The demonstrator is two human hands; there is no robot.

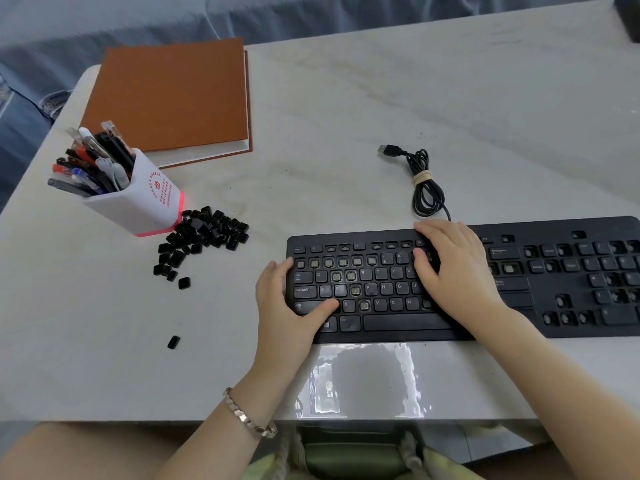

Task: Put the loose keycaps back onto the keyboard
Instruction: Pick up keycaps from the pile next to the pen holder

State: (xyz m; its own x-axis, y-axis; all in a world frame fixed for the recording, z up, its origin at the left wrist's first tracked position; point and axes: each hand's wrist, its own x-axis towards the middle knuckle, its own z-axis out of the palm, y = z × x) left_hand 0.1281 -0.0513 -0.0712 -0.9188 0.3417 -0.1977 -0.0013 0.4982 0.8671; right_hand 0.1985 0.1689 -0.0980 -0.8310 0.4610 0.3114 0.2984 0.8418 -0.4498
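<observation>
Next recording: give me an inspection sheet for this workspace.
Surface: white table, glossy film patch at the near edge.
Job's things: keyboard with many bare sockets; keycaps piled left of it, a stray keycap nearer.
Clutter: pen cup, brown book, dark object at the far right corner.
Hands: left hand rests on the keyboard's left end; right hand lies flat on the middle keys; no keycap seen in either.
Cables: cable bundled with a tie, plug free.
Surroundings: blue cloth behind the table.

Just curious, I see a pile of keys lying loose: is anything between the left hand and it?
Nothing visible. Only bare table lies between the left hand and the keycap pile; the pen cup stands on the pile's far side.
</observation>
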